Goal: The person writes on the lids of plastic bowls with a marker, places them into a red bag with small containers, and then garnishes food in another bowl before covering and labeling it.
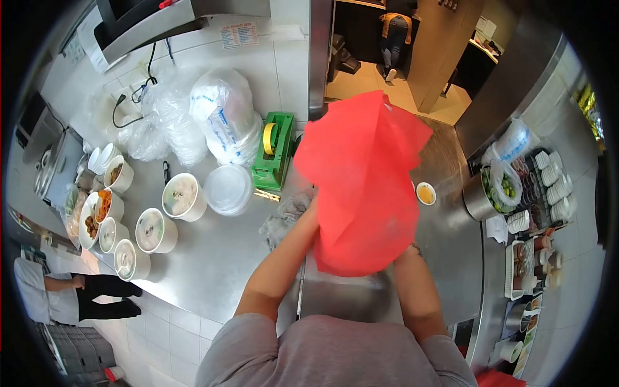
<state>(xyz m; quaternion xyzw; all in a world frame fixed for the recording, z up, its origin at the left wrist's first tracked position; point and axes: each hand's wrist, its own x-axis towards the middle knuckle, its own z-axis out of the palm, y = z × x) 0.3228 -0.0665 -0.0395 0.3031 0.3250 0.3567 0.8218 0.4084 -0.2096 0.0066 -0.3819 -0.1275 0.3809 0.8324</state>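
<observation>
A red cloth-like bag is held up in front of me, creased and partly spread, above the steel counter. My left hand meets its left side, and the fingers are hidden by the fabric. On the lower right side, my right hand goes behind the bag, its fingers also covered. A crumpled grey cloth lies beside my left forearm. Whether anything is inside the bag cannot be seen.
Several lidded white tubs stand left, near stacked clear lids. A green tape dispenser and plastic packs are behind. A small sauce cup sits right, before a steel pot. Two people are farther off.
</observation>
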